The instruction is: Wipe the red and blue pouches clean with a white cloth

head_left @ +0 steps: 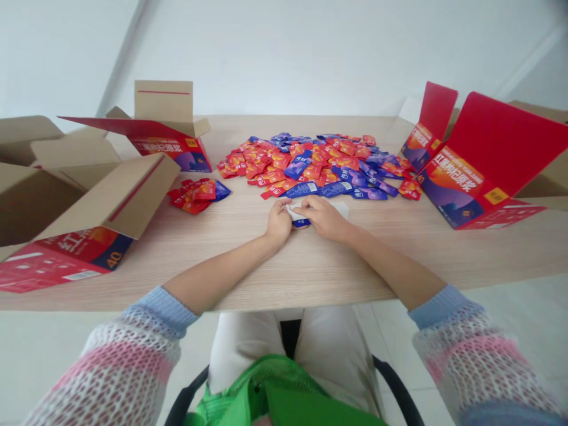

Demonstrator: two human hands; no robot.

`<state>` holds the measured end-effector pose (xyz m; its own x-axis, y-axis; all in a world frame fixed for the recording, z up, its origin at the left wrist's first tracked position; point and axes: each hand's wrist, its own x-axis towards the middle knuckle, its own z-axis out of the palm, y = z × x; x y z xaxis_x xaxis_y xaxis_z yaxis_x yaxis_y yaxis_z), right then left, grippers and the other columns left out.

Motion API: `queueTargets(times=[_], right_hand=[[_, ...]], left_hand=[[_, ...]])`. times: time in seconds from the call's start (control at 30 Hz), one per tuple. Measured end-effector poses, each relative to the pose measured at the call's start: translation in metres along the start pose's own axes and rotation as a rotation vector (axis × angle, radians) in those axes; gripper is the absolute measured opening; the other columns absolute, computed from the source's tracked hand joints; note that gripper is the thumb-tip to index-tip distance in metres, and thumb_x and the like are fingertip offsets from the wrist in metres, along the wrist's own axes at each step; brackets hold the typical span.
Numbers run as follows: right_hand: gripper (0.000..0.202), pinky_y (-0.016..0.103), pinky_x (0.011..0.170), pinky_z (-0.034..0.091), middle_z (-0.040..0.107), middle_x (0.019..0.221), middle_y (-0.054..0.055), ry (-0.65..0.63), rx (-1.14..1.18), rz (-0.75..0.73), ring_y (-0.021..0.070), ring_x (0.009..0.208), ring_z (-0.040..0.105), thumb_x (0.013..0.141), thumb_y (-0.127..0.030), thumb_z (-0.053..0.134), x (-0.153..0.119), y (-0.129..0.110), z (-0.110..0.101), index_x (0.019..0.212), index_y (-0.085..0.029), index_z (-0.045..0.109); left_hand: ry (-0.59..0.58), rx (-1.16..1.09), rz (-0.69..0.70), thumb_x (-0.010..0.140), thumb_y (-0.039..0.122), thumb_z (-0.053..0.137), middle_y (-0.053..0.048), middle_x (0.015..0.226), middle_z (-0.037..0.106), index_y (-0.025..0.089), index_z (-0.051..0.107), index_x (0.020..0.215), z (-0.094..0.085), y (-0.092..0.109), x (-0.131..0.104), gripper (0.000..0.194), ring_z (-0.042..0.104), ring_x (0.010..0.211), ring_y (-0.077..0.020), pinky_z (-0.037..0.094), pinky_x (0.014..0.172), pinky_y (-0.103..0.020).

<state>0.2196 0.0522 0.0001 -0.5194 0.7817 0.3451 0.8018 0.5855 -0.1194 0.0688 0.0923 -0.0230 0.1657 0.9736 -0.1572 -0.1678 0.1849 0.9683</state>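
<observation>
My left hand (279, 222) is closed on the left end of a small blue sachet (302, 223) and a white sheet, low over the table. My right hand (327, 219) has its fingers closed on the white sheet (342, 208), which looks like paper or tissue and lies over the sachet. Most of the sachet is hidden under the sheet and my fingers. Just beyond my hands spreads a large heap of red and blue sachets (306, 161). Left of it lies a smaller pile of sachets (198, 194).
On the left of the wooden table (275, 278) stand an open red carton (57, 260) and another open carton (173, 145) behind it. Two more open cartons, a nearer one (461, 183) and a farther one (421, 142), stand on the right. A white wall (293, 59) rises behind.
</observation>
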Motion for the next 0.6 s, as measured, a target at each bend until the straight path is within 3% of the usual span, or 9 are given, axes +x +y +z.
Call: queueTargets(times=[0.13,0.27,0.37,0.47,0.6], right_hand=[[0.054,0.037,0.089,0.041,0.052,0.103,0.009,-0.016,0.157,-0.079,0.0211,0.099,0.049,0.086,-0.003,0.038,-0.014,0.008,-0.004,0.126,-0.025,0.066],[0.059,0.034,0.084,0.042,0.053,0.100,0.007,-0.123,0.120,-0.068,0.0197,0.093,0.051,0.083,0.000,0.040,-0.023,0.017,-0.016,0.127,-0.031,0.065],[0.057,0.032,0.084,0.043,0.056,0.100,0.007,-0.199,0.045,0.012,0.0192,0.093,0.053,0.085,-0.001,0.041,-0.031,0.032,-0.027,0.124,-0.032,0.067],[0.059,0.031,0.086,0.043,0.059,0.103,0.007,-0.232,-0.039,0.150,0.0194,0.096,0.055,0.081,0.002,0.042,-0.042,0.058,-0.032,0.121,-0.032,0.069],[0.056,0.033,0.084,0.045,0.061,0.105,0.010,-0.144,-0.132,0.330,0.0230,0.096,0.057,0.080,0.000,0.044,-0.055,0.092,-0.033,0.122,-0.026,0.069]], left_hand=[[0.069,0.076,-0.040,0.093,0.012,0.034,-0.004,0.090,0.062,0.020,0.047,0.125,-0.002,-0.003,0.007,0.035,0.063,0.067,-0.0135,0.057,0.064,-0.028],[0.028,0.031,-0.082,0.092,0.010,0.037,-0.002,0.079,0.062,0.017,0.053,0.115,0.001,0.003,0.006,0.029,0.062,0.062,-0.0141,0.057,0.060,-0.029],[-0.029,-0.022,-0.110,0.090,0.007,0.036,-0.004,0.076,0.063,0.014,0.056,0.100,0.003,0.010,0.003,0.024,0.064,0.063,-0.0163,0.059,0.061,-0.035],[-0.029,-0.047,-0.119,0.090,0.005,0.034,-0.005,0.076,0.064,0.014,0.055,0.098,0.003,0.012,0.001,0.024,0.065,0.064,-0.0171,0.060,0.061,-0.038],[0.017,-0.047,-0.102,0.090,0.004,0.035,-0.007,0.081,0.065,0.012,0.057,0.104,0.001,0.006,0.001,0.027,0.065,0.068,-0.0161,0.060,0.066,-0.035]])
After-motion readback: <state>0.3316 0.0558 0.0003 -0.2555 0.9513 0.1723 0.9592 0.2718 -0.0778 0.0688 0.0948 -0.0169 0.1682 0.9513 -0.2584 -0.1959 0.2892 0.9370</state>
